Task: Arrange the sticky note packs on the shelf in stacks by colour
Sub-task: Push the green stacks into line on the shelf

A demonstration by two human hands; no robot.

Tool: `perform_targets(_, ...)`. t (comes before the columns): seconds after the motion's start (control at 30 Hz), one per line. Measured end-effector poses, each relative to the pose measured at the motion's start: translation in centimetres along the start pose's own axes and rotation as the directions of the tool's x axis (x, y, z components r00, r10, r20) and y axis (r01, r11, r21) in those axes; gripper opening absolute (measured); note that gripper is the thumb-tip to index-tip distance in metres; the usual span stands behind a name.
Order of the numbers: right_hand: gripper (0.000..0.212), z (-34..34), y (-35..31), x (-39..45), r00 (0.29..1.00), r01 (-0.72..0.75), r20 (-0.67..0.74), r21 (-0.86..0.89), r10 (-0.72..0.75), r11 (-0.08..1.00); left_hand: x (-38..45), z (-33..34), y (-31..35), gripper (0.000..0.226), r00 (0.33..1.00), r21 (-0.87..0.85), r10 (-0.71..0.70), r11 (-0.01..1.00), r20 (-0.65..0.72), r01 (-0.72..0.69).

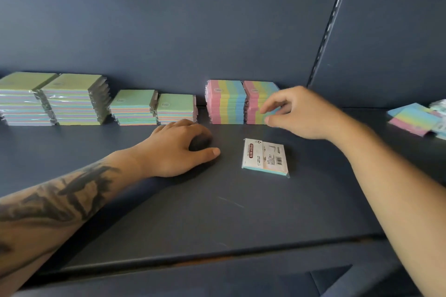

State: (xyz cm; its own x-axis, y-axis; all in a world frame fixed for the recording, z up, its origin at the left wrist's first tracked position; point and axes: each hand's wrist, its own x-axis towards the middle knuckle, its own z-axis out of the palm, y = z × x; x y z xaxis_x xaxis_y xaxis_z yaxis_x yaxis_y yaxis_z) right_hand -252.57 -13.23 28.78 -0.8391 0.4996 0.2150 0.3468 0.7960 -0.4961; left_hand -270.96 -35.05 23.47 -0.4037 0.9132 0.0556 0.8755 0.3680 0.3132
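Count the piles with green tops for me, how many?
4, all along the back wall at left: a tall pile at the far left edge, a tall pile beside it, then two short piles. More may be out of view.

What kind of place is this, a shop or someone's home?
Most likely a stationery shop or stockroom. Wrapped sticky note packs stand in stacks on a dark metal shelf, a slotted upright carries the shelving, and one loose pack shows a barcode label.

Four green-topped stacks [72, 100] are lined along the shelf [217, 212] back edge at left. Two pink-yellow-blue striped stacks [226, 102] are seen beside them. R hand [299, 113] fingertips are placed on the rt striped stack; L hand [178, 149] is rested knuckles-up on the shelf. One label-up pack [265, 157] is laid mid-shelf.
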Motion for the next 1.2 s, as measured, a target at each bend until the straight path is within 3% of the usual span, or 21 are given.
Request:
perform_targets(0.13, 0.032, 1.3, -0.2, -3.3, 0.974, -0.003, 0.226, -0.092, 0.023, 0.996, 0.1, -0.3, 1.5, 0.082, 0.998, -0.009, 0.061, 0.998, -0.015, -0.062)
perform_targets(0.2, 0.042, 2.0, -0.3, -4.0, 0.963, -0.010, 0.266, -0.085, 0.032, 0.996, 0.0, -0.5, 2.4, 0.070, 0.995, -0.072, 0.080, 0.994, -0.052, -0.083)
perform_targets(0.33, 0.043, 3.0, -0.5, -4.9, 0.971, -0.004, 0.238, 0.003, 0.003, 1.000, -0.1, 0.5, 3.0, 0.047, 0.990, -0.281, 0.076, 0.954, -0.120, -0.107)
perform_targets(0.43, 0.047, 4.2, -0.5, -5.4, 0.986, 0.026, 0.162, 0.104, -0.043, 0.994, -0.1, 1.6, 3.2, 0.050, 0.992, -0.351, 0.028, 0.934, -0.119, -0.069)
perform_targets(0.53, 0.049, 5.1, -0.7, -5.6, 0.991, 0.132, -0.001, 0.115, -0.133, 0.985, -0.1, 2.0, 3.4, 0.054, 0.993, -0.429, 0.024, 0.901, -0.117, -0.072)
perform_targets(0.63, 0.045, 5.3, -1.2, -5.9, 0.951, 0.254, -0.223, 0.165, -0.215, 0.953, -0.4, 1.6, 4.1, 0.030, 0.990, -0.694, 0.088, 0.707, -0.111, -0.141)
perform_targets(0.7, 0.043, 5.7, -1.4, -6.0, 0.906, 0.334, -0.323, 0.142, -0.275, 0.932, -0.6, 1.2, 4.6, 0.019, 0.990, -0.815, 0.023, 0.565, -0.138, -0.126)
perform_targets(0.8, 0.043, 6.5, -1.5, -6.3, 0.858, 0.394, -0.377, 0.048, -0.349, 0.918, -0.6, 0.8, 4.9, 0.017, 0.995, -0.916, -0.041, 0.396, -0.092, -0.068)
perform_targets(0.9, 0.052, 6.9, -1.6, -6.5, 0.869, 0.377, -0.325, -0.055, -0.374, 0.924, -0.8, 0.6, 4.8, 0.016, 0.995, -0.945, -0.089, 0.327, -0.038, -0.006)
perform_targets(1.0, 0.042, 7.3, -1.6, -6.3, 0.831, 0.366, -0.395, -0.145, -0.393, 0.919, -0.8, 0.4, 4.8, 0.020, 0.994, -0.975, -0.107, 0.220, -0.001, 0.023)
perform_targets(1.1, 0.015, 7.3, -1.6, -6.1, 0.744, 0.434, -0.514, -0.113, -0.426, 0.894, -0.9, 0.1, 4.8, 0.022, 0.996, -0.976, -0.084, 0.215, 0.007, 0.025)
perform_targets(1.2, 0.009, 7.3, -1.4, -6.1, 0.769, 0.391, -0.556, 0.019, -0.315, 0.920, -0.7, 0.4, 4.6, 0.014, 0.993, -0.956, -0.113, 0.292, -0.019, 0.015)
